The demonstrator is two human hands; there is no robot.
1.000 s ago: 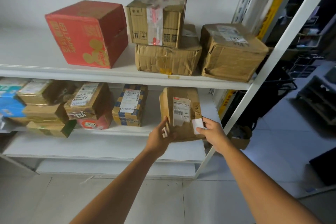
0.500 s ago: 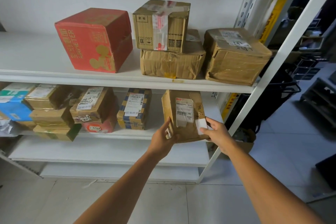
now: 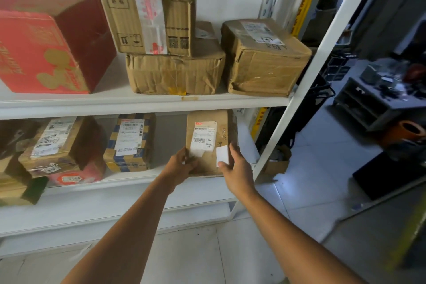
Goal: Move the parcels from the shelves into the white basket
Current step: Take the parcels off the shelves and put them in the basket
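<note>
A flat brown cardboard parcel (image 3: 211,131) with a white shipping label stands on the lower shelf (image 3: 143,178) near its right end. My left hand (image 3: 181,166) grips its lower left edge, thumb on the front. My right hand (image 3: 237,168) holds its lower right edge, thumb over a small white sticker. On the upper shelf (image 3: 138,104) sit a red box (image 3: 50,41), a taped brown box (image 3: 149,14) stacked on a crumpled brown parcel (image 3: 175,74), and a wrapped brown parcel (image 3: 262,57). No white basket is in view.
More parcels fill the lower shelf's left: a blue-and-tan striped box (image 3: 130,143), a taped brown box (image 3: 57,145) on a red one (image 3: 76,176). The white shelf upright (image 3: 306,71) slants just right of my hands. Tiled floor and grey racks (image 3: 368,99) lie to the right.
The view has moved closer and turned right. Both hands have closed in on the parcel's lower edges, the left thumb now on its front face.
</note>
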